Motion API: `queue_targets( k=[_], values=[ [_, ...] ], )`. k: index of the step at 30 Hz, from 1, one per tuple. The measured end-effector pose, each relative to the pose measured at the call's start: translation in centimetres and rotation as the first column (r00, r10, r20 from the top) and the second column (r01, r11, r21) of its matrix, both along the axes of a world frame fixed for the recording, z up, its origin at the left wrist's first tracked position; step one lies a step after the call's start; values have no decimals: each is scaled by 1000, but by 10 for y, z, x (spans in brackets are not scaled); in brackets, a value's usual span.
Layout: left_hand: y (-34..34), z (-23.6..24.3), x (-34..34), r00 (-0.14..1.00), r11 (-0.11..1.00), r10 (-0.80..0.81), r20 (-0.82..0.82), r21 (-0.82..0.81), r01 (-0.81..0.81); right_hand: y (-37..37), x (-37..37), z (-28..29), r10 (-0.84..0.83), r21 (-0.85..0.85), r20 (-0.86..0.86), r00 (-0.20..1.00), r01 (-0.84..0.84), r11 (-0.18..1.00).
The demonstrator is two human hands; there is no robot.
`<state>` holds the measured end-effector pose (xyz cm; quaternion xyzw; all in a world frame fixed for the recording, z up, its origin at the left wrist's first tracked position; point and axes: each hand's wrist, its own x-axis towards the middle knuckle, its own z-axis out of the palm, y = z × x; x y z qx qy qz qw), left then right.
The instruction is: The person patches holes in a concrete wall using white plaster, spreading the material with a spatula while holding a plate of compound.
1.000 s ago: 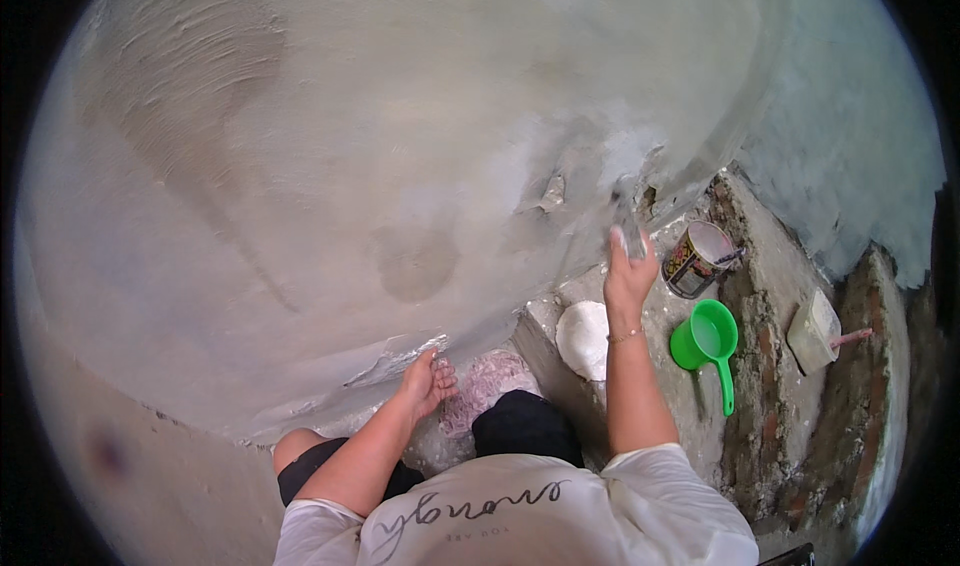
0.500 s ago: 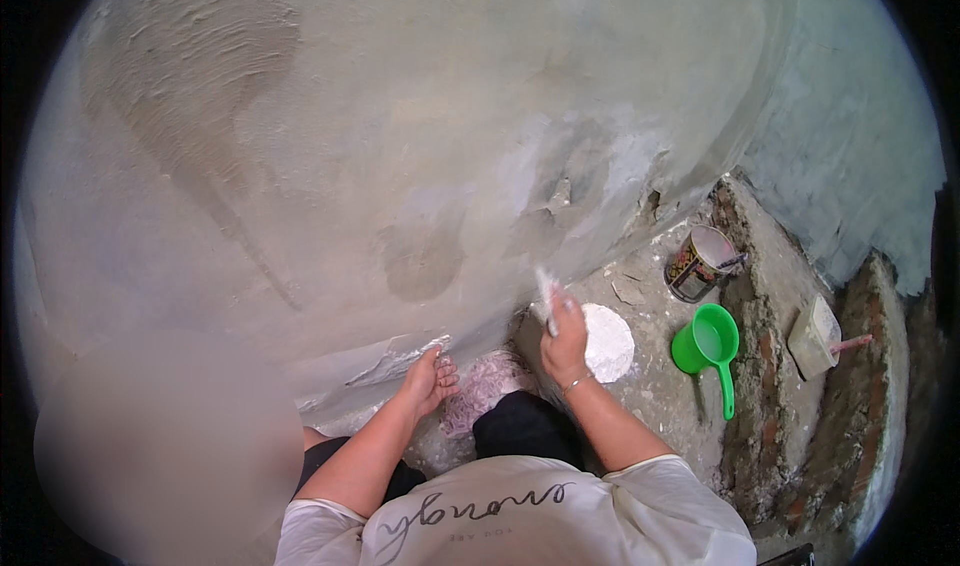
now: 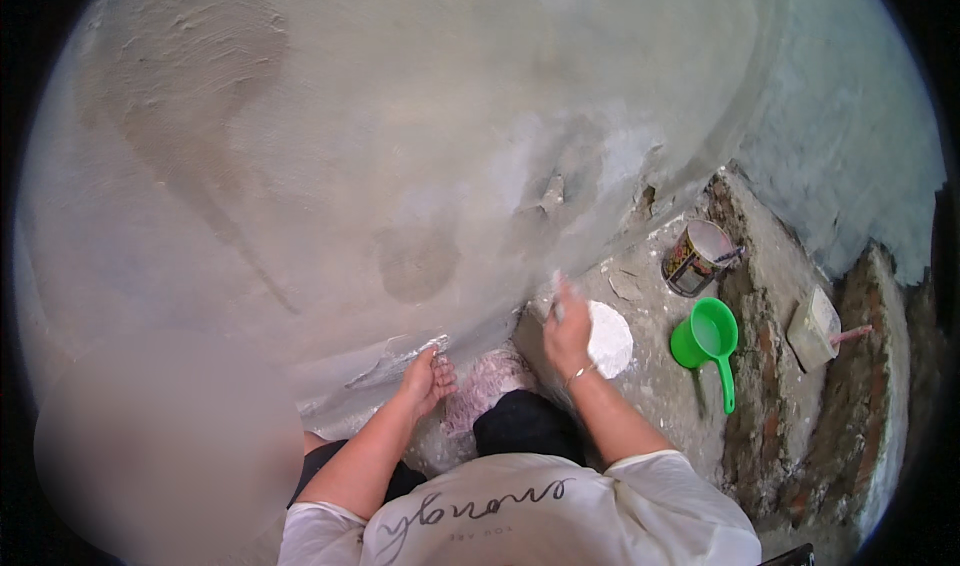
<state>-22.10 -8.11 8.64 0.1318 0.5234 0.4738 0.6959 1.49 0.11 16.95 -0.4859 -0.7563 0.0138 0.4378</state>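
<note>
So taking the middle of the view as the clock centre, the right hand point(image 3: 567, 333) sits around 4 o'clock, fingers closed on a small pale thing point(image 3: 557, 284) that pokes out toward nearly 12 from the hand. It's pretty blurry, so I can't say what it is or whether it's touching the wall point(image 3: 480, 96). The left hand point(image 3: 430, 380) is down at about 7, fingers loosely curled, right by a shiny ragged strip point(image 3: 385, 363) low on the wall; honestly can't tell if it's pinching anything. A round white mass point(image 3: 610, 340) is just beside the right hand at its 3 o'clock, and a mottled pinkish-white thing point(image 3: 490, 378) is at its 8. Farther out at 3 from the white mass there's a green dipper point(image 3: 704, 331), handle pointing to about 5, with a patterned can point(image 3: 690, 261) at its 12. A pale boxy thing with a reddish handle point(image 3: 812, 331) is past the dipper at 3. Wall's got a dark, damp-looking patch point(image 3: 418, 261) at 9 too.
</note>
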Motion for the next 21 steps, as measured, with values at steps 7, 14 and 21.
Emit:
queue_targets(
  k=[7,14,21],
  values=[
    [-1,-8,6,997,998,-50,60,-26,52,31,-15,5,-101,-68,-44,994,98,993],
    [-5,-1,4,998,999,-45,42,-28,46,-25,54,-19,-58,-80,-15,998,57,995],
    [-6,61,17,920,932,-323,223,244,269,-88,191,-43,-425,-71,251,870,454,888]
  ],
)
